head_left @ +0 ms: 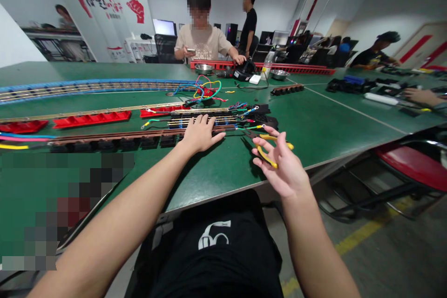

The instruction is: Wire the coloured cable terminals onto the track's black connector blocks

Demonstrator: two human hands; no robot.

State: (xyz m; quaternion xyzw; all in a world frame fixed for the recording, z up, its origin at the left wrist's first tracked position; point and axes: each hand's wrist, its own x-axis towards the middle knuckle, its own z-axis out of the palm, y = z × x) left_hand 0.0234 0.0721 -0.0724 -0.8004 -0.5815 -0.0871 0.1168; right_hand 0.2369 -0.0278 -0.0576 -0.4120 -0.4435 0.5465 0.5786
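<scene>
While the big green table (324, 125) runs far back, its near edge cuts across just under both hands, with bare green room to the right. Long brown track strips (115, 137) lie across it from the left. The left hand (199, 134) rests flat and open on the strip ends, beside coloured wires (244, 111). The right hand (279, 167) hangs over the table edge, fingers curled around yellow-handled pliers (267, 146), whose tip points at the wires.

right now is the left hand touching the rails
Touching: the head view shows the left hand lying palm down on the rails, its fingers spread across them with no gap.
</scene>
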